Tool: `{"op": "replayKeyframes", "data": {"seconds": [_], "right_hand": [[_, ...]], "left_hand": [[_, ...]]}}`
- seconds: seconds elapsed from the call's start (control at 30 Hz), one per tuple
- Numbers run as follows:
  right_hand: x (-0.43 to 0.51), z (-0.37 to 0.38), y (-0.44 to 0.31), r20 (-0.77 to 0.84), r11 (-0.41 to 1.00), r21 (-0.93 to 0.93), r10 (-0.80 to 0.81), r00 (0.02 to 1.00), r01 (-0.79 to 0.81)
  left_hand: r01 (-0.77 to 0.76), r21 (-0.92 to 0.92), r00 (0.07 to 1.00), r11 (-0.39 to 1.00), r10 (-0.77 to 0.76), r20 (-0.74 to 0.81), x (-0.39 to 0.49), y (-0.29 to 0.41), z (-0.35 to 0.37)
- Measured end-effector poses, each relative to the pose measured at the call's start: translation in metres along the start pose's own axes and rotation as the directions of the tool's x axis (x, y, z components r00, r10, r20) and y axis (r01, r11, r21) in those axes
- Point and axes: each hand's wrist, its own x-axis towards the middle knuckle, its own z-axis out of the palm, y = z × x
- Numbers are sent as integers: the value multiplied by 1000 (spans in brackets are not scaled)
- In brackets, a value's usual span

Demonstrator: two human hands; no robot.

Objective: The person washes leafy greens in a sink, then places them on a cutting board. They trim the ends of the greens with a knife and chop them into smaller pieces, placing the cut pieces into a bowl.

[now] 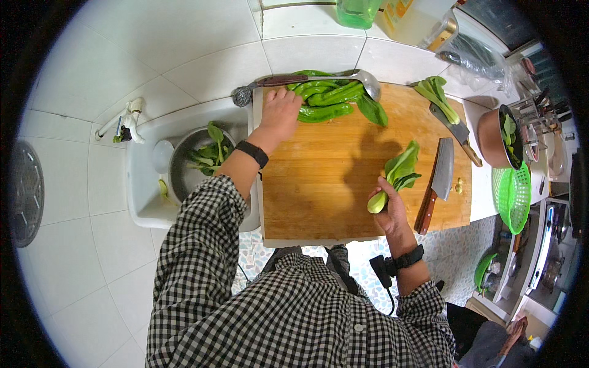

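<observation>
My right hand (391,212) holds a small bok choy (399,172) by its pale base, above the front right of a wooden cutting board (317,184). At the back left of the board, my left hand (281,112) reaches to the left ends of several long green peppers (330,110). Its fingertips are partly hidden, so any grip there cannot be made out. A ladle (368,83) with a dark handle lies along the back of the peppers. One loose green leaf (372,110) rests at their right end.
Right of my hand lies a cleaver (443,168); behind it, another bok choy (437,99) covers part of a second knife (460,133). A copper-coloured pot (490,138) and green plastic basket (508,198) stand farther right. The left sink (142,198) holds a metal pot (179,181) with greens.
</observation>
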Motion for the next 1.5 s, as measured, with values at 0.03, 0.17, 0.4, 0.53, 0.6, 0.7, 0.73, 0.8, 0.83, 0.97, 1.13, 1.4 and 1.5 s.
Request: {"op": "replayKeyframes", "data": {"seconds": [0.03,0.17,0.4,0.53,0.6,0.7,0.73,0.8,0.83,0.97,1.13,1.4,1.5], "right_hand": [[0,-1,-1,20,1000,14,3,1000,-4],[0,-1,-7,10,993,117,11,1000,-12],[2,0,-2,34,998,62,-7,999,5],[9,-12,-11,13,943,-295,-156,988,153],[12,-19,-18,52,881,-374,-291,955,289],[15,-27,-31,-7,887,-371,-299,954,275],[16,-29,-33,-29,894,-337,-324,945,296],[20,-31,-39,-9,871,-383,-338,941,309],[22,-32,-41,-25,863,-400,-346,938,308],[38,-38,-59,18,689,-594,-505,863,416],[55,-48,-82,30,548,-734,-564,825,401],[26,-48,-66,167,133,-898,-777,606,418],[7,-38,-51,392,-234,-897,-816,426,376]], "left_hand": [[-40,-32,998,999,42,53,-2,2,-4],[-62,-153,992,986,44,-122,-8,8,-11],[-24,-294,993,956,-10,-115,-13,7,16],[143,-691,990,709,-87,115,-32,48,19],[159,-767,976,621,20,218,-47,72,15],[95,-805,985,586,63,161,-70,104,8],[114,-798,983,592,52,179,-74,109,7],[95,-796,988,598,41,149,-78,117,6],[76,-774,989,628,52,138,-78,119,7],[12,-726,991,687,90,102,-71,118,11],[93,-745,928,661,215,305,-61,115,11],[151,-302,939,941,-232,-254,12,83,10],[105,-100,973,989,-123,-197,44,62,9]]}}
